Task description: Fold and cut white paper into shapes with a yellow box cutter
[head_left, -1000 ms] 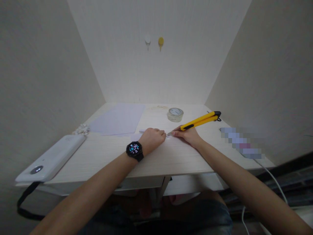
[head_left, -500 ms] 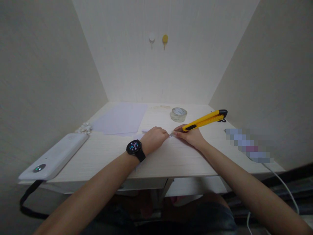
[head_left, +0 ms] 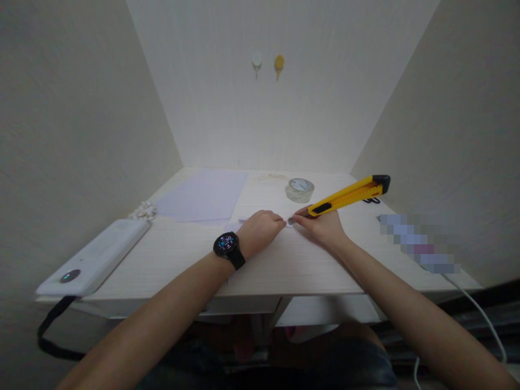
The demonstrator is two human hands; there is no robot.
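I inspected the work over my head-camera feed and record the following. The right hand (head_left: 323,230) grasps a yellow utility knife (head_left: 347,195) near its blade end, thumb and fingers closed about it. The handle slants up over the back of the hand, its black end towards the right wall. The blade (head_left: 291,220) points left, towards the fingertips of the left hand (head_left: 262,232). That hand lies low over the desk (head_left: 292,273), its fingers curled together, a black watch (head_left: 226,245) at the wrist.

White paper (head_left: 289,225) shows in the narrow space between the two hands. It is small and mostly covered from my angle, so I cannot tell whether the left fingers pinch it or only press it down, nor whether the blade touches it.

Behind the right hand stands a roll of clear tape (head_left: 300,190). Larger loose sheets (head_left: 209,194) lie overlapping at the back left. Nearer the left edge I note a white device (head_left: 97,254), with a cluster of pale pieces (head_left: 143,212) just beside its far end.
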